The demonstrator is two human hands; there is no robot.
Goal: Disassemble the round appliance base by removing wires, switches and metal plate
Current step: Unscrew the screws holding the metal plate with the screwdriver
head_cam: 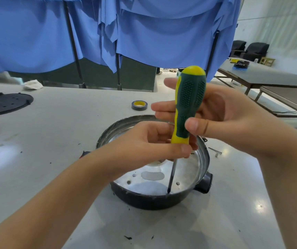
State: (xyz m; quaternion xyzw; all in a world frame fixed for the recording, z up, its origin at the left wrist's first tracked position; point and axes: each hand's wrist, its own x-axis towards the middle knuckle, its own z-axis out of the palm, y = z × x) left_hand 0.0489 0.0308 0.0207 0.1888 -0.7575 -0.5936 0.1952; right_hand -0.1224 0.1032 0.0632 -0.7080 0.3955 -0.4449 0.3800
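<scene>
Your one head camera is looking forward and down, close over the table (pixel 45 159); it is facing a blue curtain (pixel 153 33) hanging just beyond the far edge.
</scene>
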